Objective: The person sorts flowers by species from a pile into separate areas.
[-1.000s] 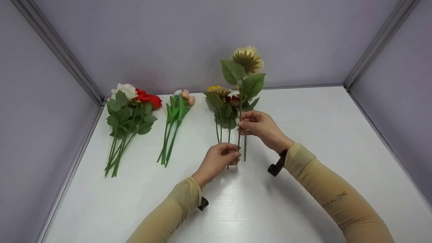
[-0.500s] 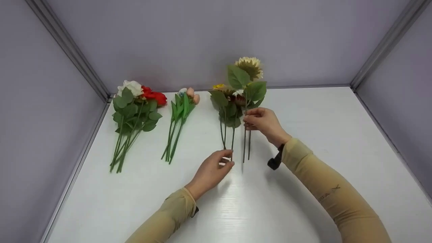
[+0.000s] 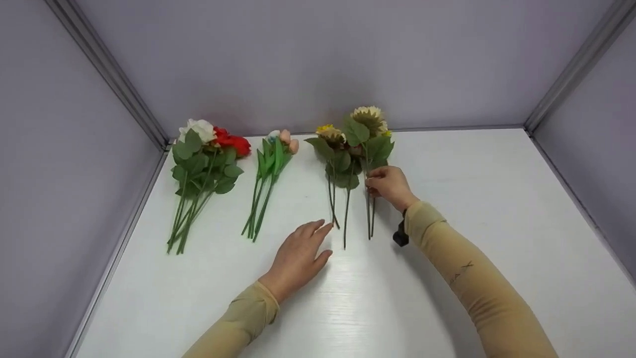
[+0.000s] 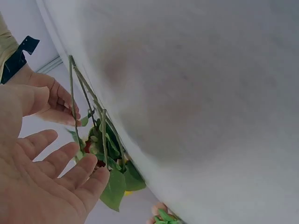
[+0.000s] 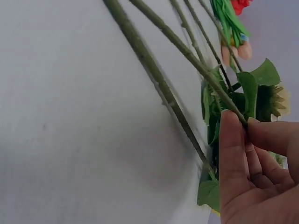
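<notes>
My right hand (image 3: 390, 186) pinches the green stem (image 5: 187, 53) of a cream sunflower (image 3: 368, 118) between thumb and fingers. The bloom faces away, showing its green back, and two broad leaves hang below it. This stem lies low over the right side of a loose group of flowers, among them a tan bloom (image 3: 330, 135) with dark green leaves. Just left of the group's stem ends, my left hand (image 3: 298, 256) is spread with nothing in it. The left wrist view shows its fingers (image 4: 91, 184) extended, overlapping the stems.
A bunch with a white bloom (image 3: 198, 132) and red blooms (image 3: 232, 143) lies at the far left of the white table (image 3: 447, 278). Between it and the sunflower group lie tulips (image 3: 268, 164) with pink and bluish-white heads. Grey walls (image 3: 308, 59) enclose the back and sides.
My right hand has lowered the sunflower toward the table, its head dropping down the back wall. My left hand has let go of the stem, drawn back leftward and opened.
</notes>
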### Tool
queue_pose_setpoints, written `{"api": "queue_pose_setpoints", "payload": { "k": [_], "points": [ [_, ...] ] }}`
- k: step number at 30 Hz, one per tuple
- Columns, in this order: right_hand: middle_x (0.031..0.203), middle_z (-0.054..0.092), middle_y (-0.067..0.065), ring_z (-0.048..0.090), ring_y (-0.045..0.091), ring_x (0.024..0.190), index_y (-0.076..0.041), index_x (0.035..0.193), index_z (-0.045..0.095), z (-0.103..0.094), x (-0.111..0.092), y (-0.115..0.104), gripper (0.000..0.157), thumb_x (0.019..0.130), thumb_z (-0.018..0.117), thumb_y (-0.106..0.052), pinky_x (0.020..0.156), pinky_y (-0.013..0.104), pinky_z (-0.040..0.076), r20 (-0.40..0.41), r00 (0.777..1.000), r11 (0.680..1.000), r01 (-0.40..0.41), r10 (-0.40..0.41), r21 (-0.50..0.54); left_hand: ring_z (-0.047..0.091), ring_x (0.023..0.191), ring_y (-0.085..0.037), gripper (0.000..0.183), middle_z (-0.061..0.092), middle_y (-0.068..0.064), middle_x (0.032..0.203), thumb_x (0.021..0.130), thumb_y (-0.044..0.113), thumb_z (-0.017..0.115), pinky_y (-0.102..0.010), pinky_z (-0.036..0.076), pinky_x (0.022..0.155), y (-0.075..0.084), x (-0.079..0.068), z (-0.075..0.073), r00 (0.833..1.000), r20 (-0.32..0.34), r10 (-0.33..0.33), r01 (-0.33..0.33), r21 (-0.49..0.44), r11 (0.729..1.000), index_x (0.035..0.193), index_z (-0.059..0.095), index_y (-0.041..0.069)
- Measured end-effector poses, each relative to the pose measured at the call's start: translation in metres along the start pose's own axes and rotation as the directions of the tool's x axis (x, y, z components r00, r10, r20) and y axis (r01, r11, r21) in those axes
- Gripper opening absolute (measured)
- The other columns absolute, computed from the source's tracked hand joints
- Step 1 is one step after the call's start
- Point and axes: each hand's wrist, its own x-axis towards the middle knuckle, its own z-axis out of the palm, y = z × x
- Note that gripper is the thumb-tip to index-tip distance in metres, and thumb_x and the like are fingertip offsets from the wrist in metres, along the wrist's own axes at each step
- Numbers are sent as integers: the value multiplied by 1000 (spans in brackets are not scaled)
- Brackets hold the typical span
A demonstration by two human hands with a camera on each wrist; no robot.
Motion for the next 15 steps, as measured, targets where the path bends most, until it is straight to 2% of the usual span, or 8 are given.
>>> {"api": "queue_pose_setpoints", "payload": {
  "k": [4,9,15],
  "points": [
    [111,66,23,70,27,88,11,127,62,3,-3,2,34,99,64,-7,79,38,61,4,1000,999,1,-1,-32,47,138,-30,57,50,-11,151,101,30,67,-47,44,109,-1,-3,0,1000,17,-5,5,-16,1000,153,48,13],
    [113,67,23,71,26,87,9,127,64,2,-6,-1,35,100,65,-12,79,37,62,0,999,998,33,-34,-56,46,139,-31,58,49,-11,152,102,31,66,-48,42,110,-4,-3,-3,999,27,-24,25,-26,999,153,48,13],
    [114,67,26,70,35,95,6,126,64,-12,-15,-6,34,102,63,-18,84,43,60,-10,997,989,78,-80,-129,45,140,-33,57,48,-14,152,102,31,66,-50,41,111,-10,-1,-12,999,14,-29,29,-14,999,152,48,9]
  ]
}}
